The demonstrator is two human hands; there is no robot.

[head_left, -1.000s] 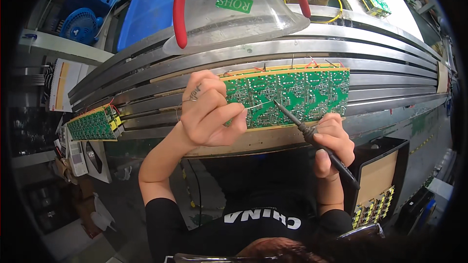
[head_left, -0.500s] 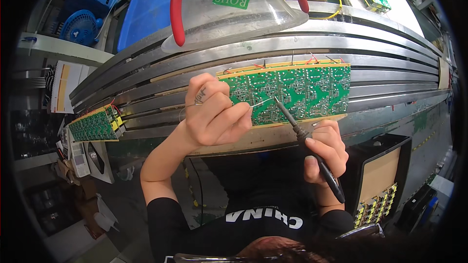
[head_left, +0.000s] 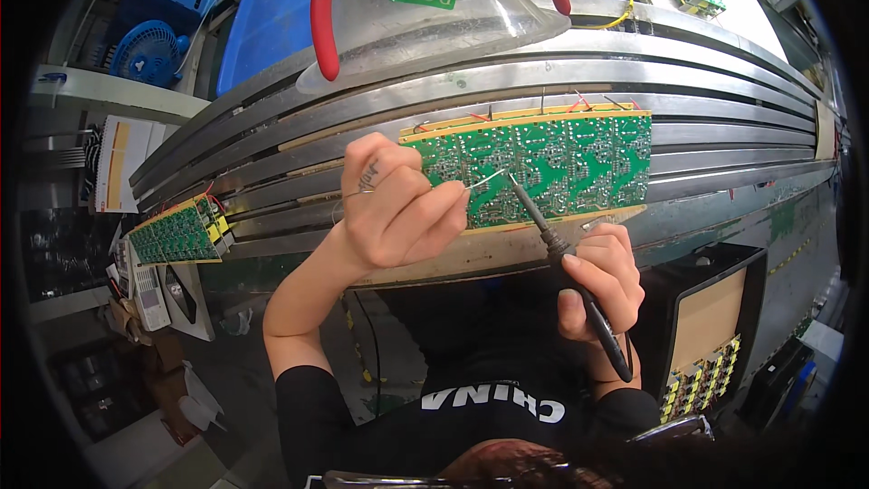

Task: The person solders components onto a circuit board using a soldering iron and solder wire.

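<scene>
Here's the board [head_left: 579,158], green side up, long and low across the metal rails [head_left: 724,81], and both hands are at work around it. The left hand [head_left: 389,204] is over at the board's left end, curled, covering that corner; whether its knuckles touch the surface, I can't tell. Thumb and forefinger pinch a thin wire [head_left: 487,180], and its end points right and away from the person, out over the board's left half.

Now the right hand [head_left: 605,281]: it's on the near side, just off the board's lower long edge, toward the right half. Fingers and thumb close around the black grip of the iron [head_left: 541,219], which slants up and leftward across that edge, onto the green. Tip and wire end come together left of the board's middle, right beside each other, too fine to say whether they touch. So the board sits beyond the right hand and mostly to the right of the left one, its far edge and right end in plain view. Red and dark leads [head_left: 579,101] poke up along that far edge.
</scene>
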